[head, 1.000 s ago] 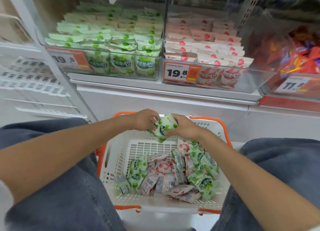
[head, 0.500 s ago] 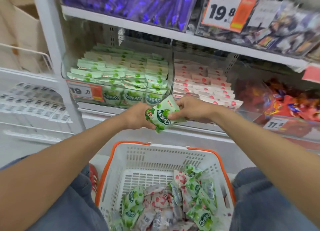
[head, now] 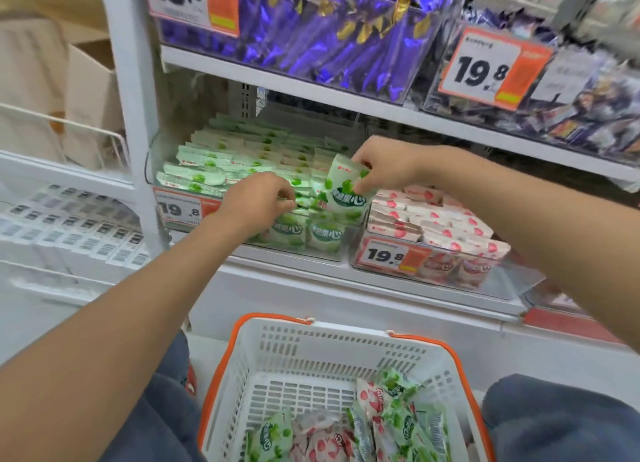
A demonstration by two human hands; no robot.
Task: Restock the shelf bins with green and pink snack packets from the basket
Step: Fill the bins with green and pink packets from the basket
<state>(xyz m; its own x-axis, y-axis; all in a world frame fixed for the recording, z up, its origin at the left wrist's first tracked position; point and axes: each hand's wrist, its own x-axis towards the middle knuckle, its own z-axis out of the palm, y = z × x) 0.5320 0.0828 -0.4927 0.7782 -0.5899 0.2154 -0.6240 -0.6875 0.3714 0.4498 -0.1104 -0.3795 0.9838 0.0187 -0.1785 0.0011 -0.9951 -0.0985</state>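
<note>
White slotted plastic basket with an orange rim sits nearest, with loose green and pink snack packets heaped towards its right. Beyond it, the left hand curls down onto the front row of the clear green-packet bin; whether it grips anything is unclear. The right hand pinches one green packet upright over that bin's right front corner.
</note>
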